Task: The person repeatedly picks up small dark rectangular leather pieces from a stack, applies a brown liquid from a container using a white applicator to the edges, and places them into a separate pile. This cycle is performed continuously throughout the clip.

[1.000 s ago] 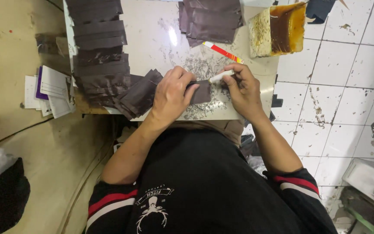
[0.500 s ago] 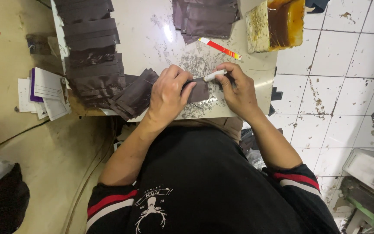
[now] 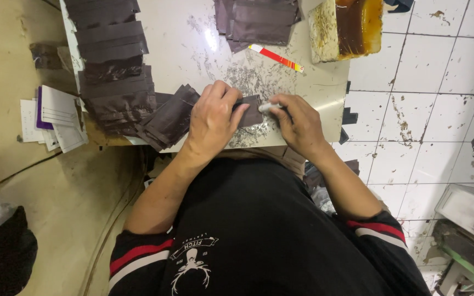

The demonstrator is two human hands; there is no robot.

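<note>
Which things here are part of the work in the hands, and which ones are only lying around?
In use:
- left hand pressing a dark brown piece flat
- right hand holding a white marker at that piece
- fanned dark pieces beside the left hand
- white board

Lying about:
- red and white pen
- amber tub
- paper cards on the floor

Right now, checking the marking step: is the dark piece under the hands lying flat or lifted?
Flat: the left hand presses the dark piece onto the white board.
</note>
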